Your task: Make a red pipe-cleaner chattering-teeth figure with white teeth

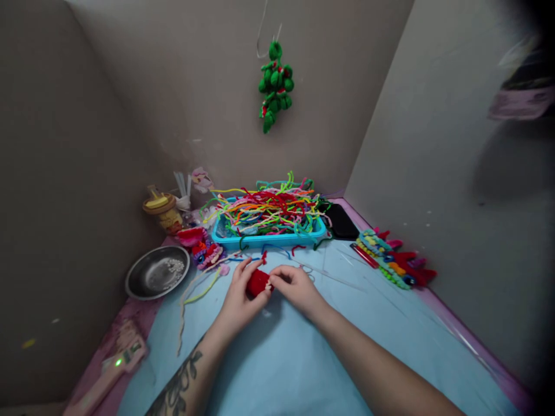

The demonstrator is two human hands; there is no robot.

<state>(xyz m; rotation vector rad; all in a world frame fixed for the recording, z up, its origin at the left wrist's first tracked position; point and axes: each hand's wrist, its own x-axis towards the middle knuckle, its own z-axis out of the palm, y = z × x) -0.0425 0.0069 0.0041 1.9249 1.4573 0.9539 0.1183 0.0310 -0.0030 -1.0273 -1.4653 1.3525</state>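
A small red fuzzy piece (256, 282) sits between my two hands over the light blue table cover (303, 358). My left hand (241, 294) has its fingers wrapped around the piece from the left. To the right, my right hand (293, 284) pinches a small white bit at the piece's right end. Just behind them stands a blue tray (269, 238) piled with pipe cleaners (271, 205) of many colours.
A metal bowl (156, 271) with small white beads lies at the left. Finished colourful figures (394, 260) lie at the right, and others (203, 248) near the bowl. A pink glue gun (115, 370) rests at the front left. A green ornament (274, 84) hangs on the wall.
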